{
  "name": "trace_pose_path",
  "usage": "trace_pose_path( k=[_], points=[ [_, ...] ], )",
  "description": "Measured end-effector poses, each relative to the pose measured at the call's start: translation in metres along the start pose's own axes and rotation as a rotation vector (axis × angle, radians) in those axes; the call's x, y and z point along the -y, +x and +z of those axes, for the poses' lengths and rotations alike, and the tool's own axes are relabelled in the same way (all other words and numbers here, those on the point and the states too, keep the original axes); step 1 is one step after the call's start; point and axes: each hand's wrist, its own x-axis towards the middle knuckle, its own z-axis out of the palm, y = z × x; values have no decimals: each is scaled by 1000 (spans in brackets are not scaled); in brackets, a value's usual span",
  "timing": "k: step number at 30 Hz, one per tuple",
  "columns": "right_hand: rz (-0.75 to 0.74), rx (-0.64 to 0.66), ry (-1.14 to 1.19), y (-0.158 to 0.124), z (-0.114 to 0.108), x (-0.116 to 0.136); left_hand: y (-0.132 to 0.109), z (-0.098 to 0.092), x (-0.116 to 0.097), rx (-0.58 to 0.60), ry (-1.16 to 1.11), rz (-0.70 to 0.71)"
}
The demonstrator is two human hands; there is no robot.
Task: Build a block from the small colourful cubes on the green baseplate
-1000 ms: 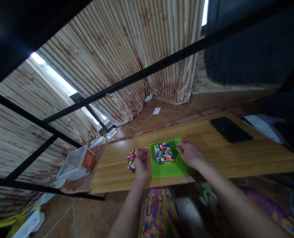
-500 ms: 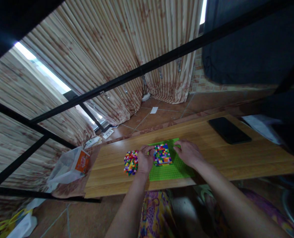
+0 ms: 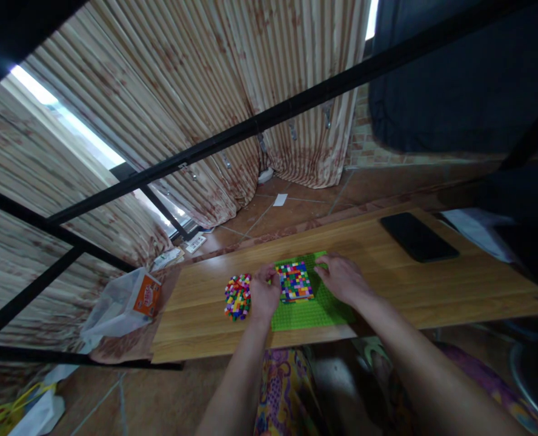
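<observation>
Green plastic shows under both hands. The left hand [image 3: 263, 293] sits at the middle of the frame, fingers curled against the left edge of the patch of bricks [image 3: 295, 281]. Whether it pinches a single brick between fingertips cannot be told. The right hand [image 3: 342, 280] rests loosely spread, gripping nothing, with its fingertips on the upper right part of the baseplate [image 3: 317, 310].

The patch of many-coloured bricks stands on the upper left of that baseplate, between the two hands. A loose pile of bricks [image 3: 237, 297] lies just left of the left hand on the wooden table [image 3: 432, 284].

Judging from this, the work goes best if the right hand pins the baseplate flat while the left presses straight down, so the studs seat squarely and the plate does not slide.

A dark phone [image 3: 418, 237] lies well apart at right, and a plastic bag [image 3: 114, 306] sits off the table's left end.
</observation>
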Motion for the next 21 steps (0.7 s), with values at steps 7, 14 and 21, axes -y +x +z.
trace_pose_path(
  k=[7,14,21],
  points=[
    [5,15,7,-2,-2,1,10,2,-1,-73,-29,-75],
    [0,36,5,-1,-3,1,17,13,3,-29,-14,-52],
    [7,47,-2,-1,-1,3,13,17,3,-29,-31,-61]
  ],
)
